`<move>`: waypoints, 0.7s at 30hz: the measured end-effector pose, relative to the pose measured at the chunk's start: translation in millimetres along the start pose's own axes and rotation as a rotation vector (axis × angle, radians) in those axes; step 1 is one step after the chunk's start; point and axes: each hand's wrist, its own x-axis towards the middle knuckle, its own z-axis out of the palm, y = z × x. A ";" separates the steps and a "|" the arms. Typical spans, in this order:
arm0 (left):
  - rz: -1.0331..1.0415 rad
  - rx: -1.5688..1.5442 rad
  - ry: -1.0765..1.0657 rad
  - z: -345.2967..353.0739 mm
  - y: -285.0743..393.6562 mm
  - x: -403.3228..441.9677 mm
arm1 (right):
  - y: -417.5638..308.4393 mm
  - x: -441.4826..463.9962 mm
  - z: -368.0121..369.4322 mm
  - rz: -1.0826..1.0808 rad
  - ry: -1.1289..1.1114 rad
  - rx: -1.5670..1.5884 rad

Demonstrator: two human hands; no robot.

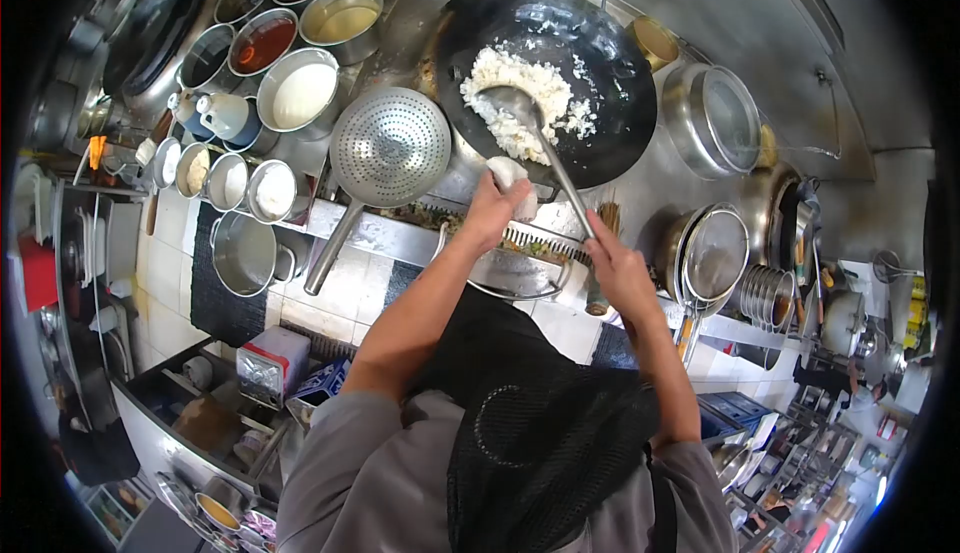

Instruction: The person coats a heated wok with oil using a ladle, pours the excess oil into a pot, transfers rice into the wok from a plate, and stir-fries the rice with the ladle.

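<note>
My right hand (617,271) grips a ladle (510,105) in rice (540,81)
Left hand (490,213) clutches cloth (514,177) at the wok's (625,118) seven o'clock.

Open over the right side of the wok (622,135), past the slanting ladle (563,175); blocked on the left by the perforated strainer (390,147), on the right by the steel pot (690,113).

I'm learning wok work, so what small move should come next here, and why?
Perhaps sweep the ladle through the loose rice on the right of the wok, drawing it into the main heap: the right hand has the ladle in the heap, and the left hand holds a cloth at the near rim.
</note>
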 end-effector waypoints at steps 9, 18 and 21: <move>-0.004 0.092 -0.018 -3.0 -11.6 15.0 | 22.2 13.8 23.6 -0.034 0.041 -0.083; -0.016 0.060 0.014 -0.9 -13.6 16.4 | 14.4 -36.9 -44.1 0.139 -0.145 -0.338; -0.017 0.057 -0.013 3.2 -13.5 14.0 | 55.5 21.3 4.8 0.196 -0.053 -0.434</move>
